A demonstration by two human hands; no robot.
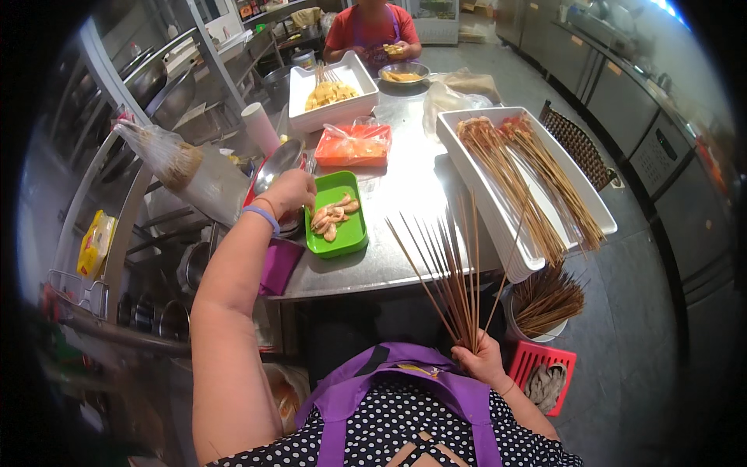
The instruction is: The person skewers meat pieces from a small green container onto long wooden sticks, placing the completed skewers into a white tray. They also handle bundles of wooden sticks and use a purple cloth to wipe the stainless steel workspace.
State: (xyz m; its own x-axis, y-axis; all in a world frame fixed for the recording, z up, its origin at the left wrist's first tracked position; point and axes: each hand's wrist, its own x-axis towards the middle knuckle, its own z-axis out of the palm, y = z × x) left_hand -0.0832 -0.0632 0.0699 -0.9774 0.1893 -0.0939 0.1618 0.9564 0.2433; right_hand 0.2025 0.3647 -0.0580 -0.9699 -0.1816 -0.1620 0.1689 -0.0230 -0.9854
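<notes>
My left hand [292, 194] reaches to the left rim of a green plastic tray [359, 236]; its fingertips are partly hidden, and whether they grip anything cannot be told. Pieces of raw meat, perhaps shrimp or chicken, [334, 217] lie heaped in this tray. At the table's front edge on the right, my right hand [481, 357] is closed round a fanned bundle of thin wooden skewers [458, 286], their tips pointing away from me. Loaded skewers [513, 175] lie in two bunches in a white plastic tray [601, 219] at the right, on a stack of similar trays.
Across the steel table [408, 192], a co-worker [373, 35] handles yellow food above a metal bowl [404, 73]. An orange box [353, 146] in plastic film stands behind the green tray. A bucket of skewers [543, 303] and a red plastic stool [560, 365] are at the lower right.
</notes>
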